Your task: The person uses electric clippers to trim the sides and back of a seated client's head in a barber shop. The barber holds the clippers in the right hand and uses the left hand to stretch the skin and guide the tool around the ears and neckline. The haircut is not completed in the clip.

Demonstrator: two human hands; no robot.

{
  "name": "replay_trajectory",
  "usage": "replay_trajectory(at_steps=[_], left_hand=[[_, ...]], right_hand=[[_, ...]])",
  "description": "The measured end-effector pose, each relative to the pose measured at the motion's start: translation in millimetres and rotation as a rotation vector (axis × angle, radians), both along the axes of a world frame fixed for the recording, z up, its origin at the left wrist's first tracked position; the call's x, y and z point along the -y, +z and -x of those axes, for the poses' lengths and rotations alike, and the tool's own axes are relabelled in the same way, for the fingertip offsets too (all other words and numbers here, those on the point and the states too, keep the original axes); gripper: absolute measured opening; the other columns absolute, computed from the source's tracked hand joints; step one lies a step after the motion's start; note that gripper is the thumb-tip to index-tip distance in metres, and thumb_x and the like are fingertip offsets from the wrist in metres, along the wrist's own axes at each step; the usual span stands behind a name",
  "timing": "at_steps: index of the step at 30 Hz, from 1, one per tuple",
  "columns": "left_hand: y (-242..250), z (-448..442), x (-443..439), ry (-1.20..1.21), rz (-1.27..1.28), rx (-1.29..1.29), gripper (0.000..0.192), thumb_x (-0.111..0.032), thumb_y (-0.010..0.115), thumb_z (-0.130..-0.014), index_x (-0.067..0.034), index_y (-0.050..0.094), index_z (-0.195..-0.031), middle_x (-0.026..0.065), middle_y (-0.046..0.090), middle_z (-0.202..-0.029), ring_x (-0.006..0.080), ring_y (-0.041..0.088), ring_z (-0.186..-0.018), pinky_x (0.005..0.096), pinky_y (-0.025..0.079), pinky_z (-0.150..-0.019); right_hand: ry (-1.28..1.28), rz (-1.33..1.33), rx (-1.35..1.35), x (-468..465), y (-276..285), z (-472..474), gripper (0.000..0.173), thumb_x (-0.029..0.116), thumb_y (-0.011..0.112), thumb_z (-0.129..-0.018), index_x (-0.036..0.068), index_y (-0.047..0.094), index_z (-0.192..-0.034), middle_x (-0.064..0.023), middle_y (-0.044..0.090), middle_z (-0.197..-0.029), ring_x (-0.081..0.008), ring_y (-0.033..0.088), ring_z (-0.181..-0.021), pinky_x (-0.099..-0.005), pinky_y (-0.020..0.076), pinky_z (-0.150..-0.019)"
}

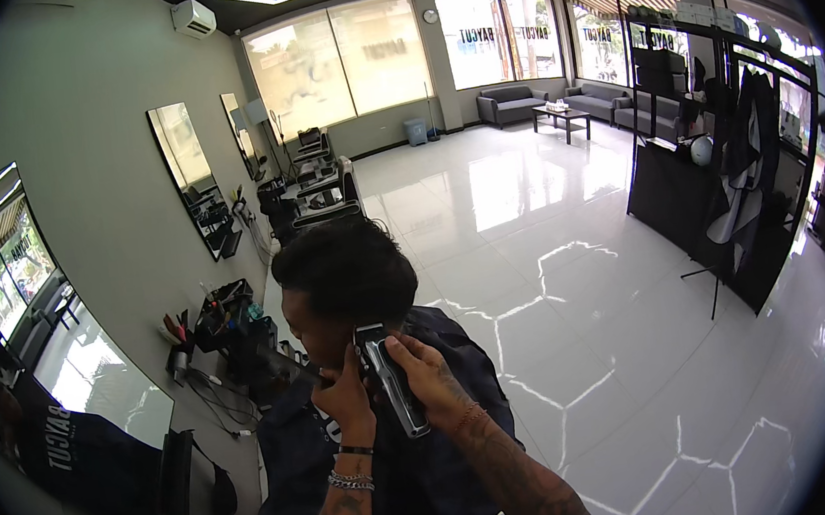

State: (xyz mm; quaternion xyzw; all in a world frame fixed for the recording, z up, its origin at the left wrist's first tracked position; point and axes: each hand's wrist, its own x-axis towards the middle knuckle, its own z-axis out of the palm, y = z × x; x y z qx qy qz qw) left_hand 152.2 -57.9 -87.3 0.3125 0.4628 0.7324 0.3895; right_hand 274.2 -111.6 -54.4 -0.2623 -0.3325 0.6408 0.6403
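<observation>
A seated person's head (342, 272) with dark hair is before me, turned to the left. My right hand (429, 380) grips a silver and black hair clipper (396, 391), its blade end up against the side of the head near the ear. My left hand (349, 404) is close to the jaw, its raised thumb beside the clipper's blade end. Between its fingers is a dark, blurred comb (292, 364) that points out to the left. A dark barber cape (462, 373) covers the seated person's body below both hands.
On the left, a wall mirror (103, 365) stands near a black tool trolley (226, 315) and a hair dryer (180, 357) with hanging cables. Barber chairs (330, 191) line the wall ahead. A black rack (726, 224) with hanging capes stands right, on glossy tiles (614, 312).
</observation>
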Motion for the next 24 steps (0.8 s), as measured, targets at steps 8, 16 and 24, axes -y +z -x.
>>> replay_trajectory(at_steps=[8,16,24], left_hand=[[-1.0,1.2,1.0,-0.032,-0.012,-0.01,0.043,-0.014,0.089,-0.091,-0.016,0.049,-0.074,-0.0046,0.059,-0.073,0.0072,0.057,-0.059,0.0254,0.041,-0.048],[5.1,-4.1,3.5,0.036,0.028,-0.028,0.055,-0.016,0.09,-0.09,-0.019,0.04,-0.068,-0.0063,0.054,-0.068,0.0046,0.048,-0.054,0.0242,0.04,-0.047],[3.5,-2.5,3.1,0.016,-0.033,-0.058,0.053,-0.018,0.09,-0.09,-0.018,0.042,-0.069,-0.0069,0.052,-0.067,0.0032,0.042,-0.05,0.0239,0.033,-0.045]], right_hand=[[0.047,0.006,-0.065,-1.9,-4.8,-3.5,0.048,0.03,0.065,-0.11,-0.002,0.053,-0.144,-0.0031,0.072,-0.113,-0.0078,0.07,-0.095,-0.0228,0.0601,-0.082],[0.059,0.119,-0.073,-2.3,-8.9,-7.0,0.055,0.031,0.064,-0.111,-0.003,0.047,-0.151,-0.0056,0.07,-0.12,-0.0085,0.068,-0.101,-0.0241,0.0583,-0.087],[0.031,0.118,-0.125,-5.7,-17.1,-8.8,0.052,0.031,0.062,-0.112,-0.004,0.049,-0.149,-0.0043,0.07,-0.117,-0.0065,0.066,-0.103,-0.0221,0.0566,-0.09]])
